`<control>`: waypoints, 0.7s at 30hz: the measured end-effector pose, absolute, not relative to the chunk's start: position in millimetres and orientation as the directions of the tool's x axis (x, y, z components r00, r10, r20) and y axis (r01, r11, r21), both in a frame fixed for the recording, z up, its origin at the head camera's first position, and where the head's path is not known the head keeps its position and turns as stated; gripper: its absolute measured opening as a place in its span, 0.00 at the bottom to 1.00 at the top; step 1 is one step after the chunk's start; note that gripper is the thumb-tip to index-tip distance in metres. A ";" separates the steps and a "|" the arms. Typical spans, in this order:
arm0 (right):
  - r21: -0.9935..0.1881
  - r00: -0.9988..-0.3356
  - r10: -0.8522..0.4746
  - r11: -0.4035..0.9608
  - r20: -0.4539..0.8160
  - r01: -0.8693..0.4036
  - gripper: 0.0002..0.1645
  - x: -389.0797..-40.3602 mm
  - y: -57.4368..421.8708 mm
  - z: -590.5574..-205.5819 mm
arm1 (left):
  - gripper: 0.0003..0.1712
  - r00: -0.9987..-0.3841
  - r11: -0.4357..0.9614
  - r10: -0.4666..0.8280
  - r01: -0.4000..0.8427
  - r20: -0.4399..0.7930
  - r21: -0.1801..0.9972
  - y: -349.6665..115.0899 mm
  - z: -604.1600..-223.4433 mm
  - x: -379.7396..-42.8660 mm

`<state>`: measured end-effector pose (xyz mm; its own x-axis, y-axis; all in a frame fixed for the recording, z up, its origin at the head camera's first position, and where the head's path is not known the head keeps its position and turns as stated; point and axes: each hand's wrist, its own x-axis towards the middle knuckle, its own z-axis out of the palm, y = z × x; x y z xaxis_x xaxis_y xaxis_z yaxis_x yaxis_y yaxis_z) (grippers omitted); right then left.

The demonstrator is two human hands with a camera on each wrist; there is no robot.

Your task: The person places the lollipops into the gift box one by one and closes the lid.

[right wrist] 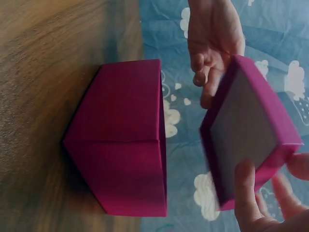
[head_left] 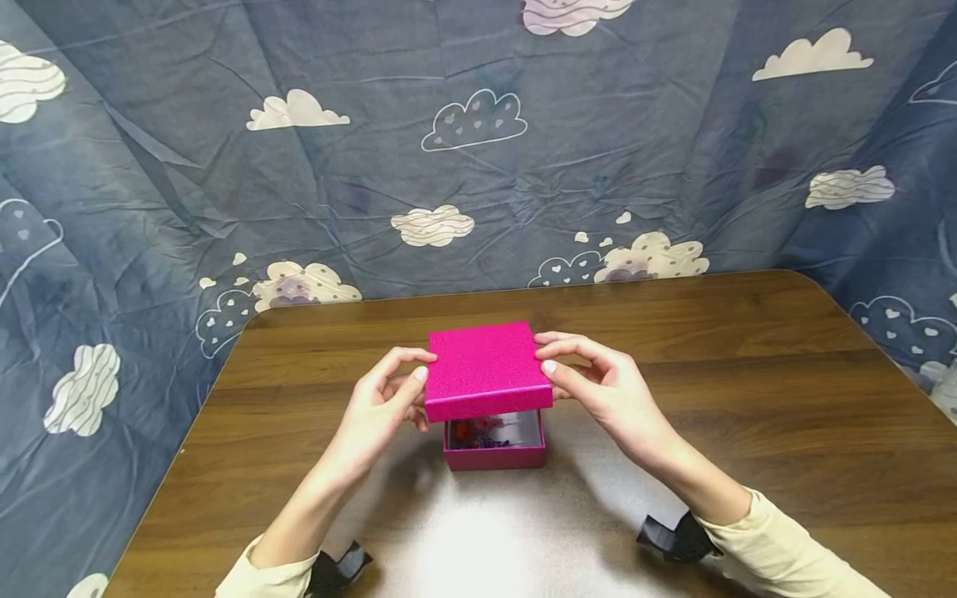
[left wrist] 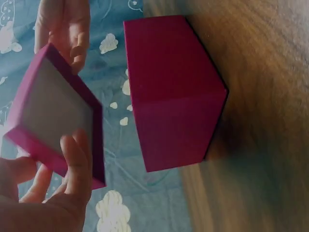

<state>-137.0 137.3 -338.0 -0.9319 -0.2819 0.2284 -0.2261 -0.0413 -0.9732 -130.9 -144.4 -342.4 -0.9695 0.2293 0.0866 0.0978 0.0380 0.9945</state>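
Observation:
A bright pink square lid [head_left: 486,365] is held level above a matching pink box [head_left: 496,458] on the table. My left hand [head_left: 381,403] grips the lid's left side, thumb in front and fingers along the edge. On the opposite side my right hand [head_left: 606,386] pinches the lid between thumb and fingers. Both wrist views show a gap between the lid [left wrist: 58,111] and the box [right wrist: 120,140], and the lid's pale inside. Through the box's open top, in the head view, something dark with red and blue bits shows; its kind is unclear.
The box stands on a brown wood-grain table [head_left: 748,357]. Behind the table hangs a blue cloth [head_left: 598,166] with white cloud prints. Black straps with mounts [head_left: 676,536] sit at both wrists, by the cream sleeves [head_left: 785,540].

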 end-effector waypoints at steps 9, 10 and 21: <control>-0.985 -0.938 -0.309 0.021 0.156 -0.171 0.29 -137.4 139.1 -353.2 | 0.26 -0.981 0.027 0.192 -0.020 -0.025 0.999 -136.1 -353.0 -134.9; -0.985 -0.940 -0.306 0.026 0.152 -0.168 0.29 -137.4 138.5 -354.5 | 0.27 -0.983 0.037 0.179 -0.027 -0.033 0.999 -135.9 -354.1 -135.2; -0.989 -0.956 -0.284 0.098 0.075 -0.107 0.29 -135.1 137.4 -366.4 | 0.25 -0.989 0.139 0.142 -0.025 -0.045 0.990 -131.2 -365.6 -135.8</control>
<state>-135.1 137.4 -366.4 -0.9559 -0.2839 0.0753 -0.1071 0.0981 -0.9894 -135.8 -131.2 -365.6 -0.9888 0.1423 -0.0453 -0.0255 0.1385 0.9900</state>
